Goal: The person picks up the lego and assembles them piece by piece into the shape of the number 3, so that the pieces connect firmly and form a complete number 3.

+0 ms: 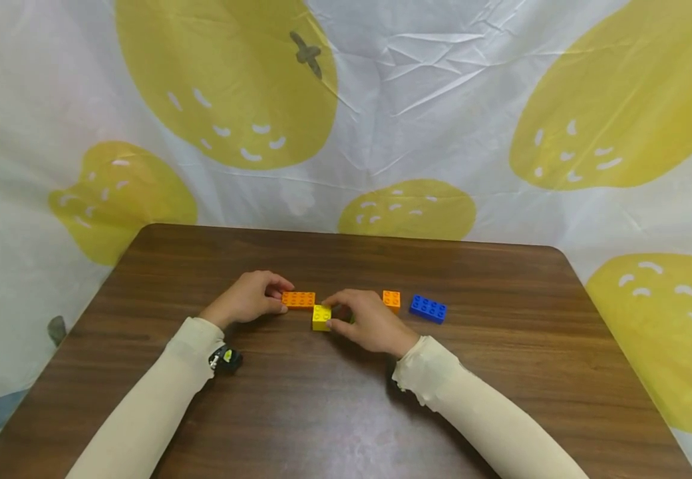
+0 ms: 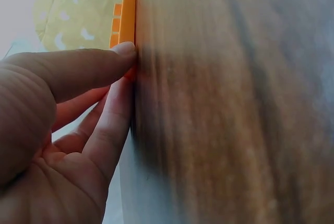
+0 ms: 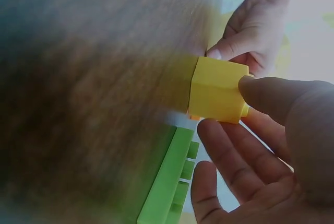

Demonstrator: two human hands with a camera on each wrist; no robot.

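My left hand [image 1: 245, 298] pinches the left end of a long flat orange building brick [image 1: 301, 299] between thumb and fingers; in the left wrist view the brick [image 2: 127, 19] lies against the table. A taller yellow brick [image 1: 321, 320] stands just right of the orange one, nearer me. My right hand [image 1: 371, 320] holds this yellow brick, its thumb at the studded top and fingers along the side in the right wrist view. Beneath that hand lies a green brick [image 3: 166, 182], mostly hidden from the head view.
Right of my right hand lie a small orange brick [image 1: 391, 299] and a longer blue brick [image 1: 428, 309]. The brown wooden table [image 1: 298, 412] ends at a cloth [image 1: 376, 120] with yellow fruit shapes behind it.
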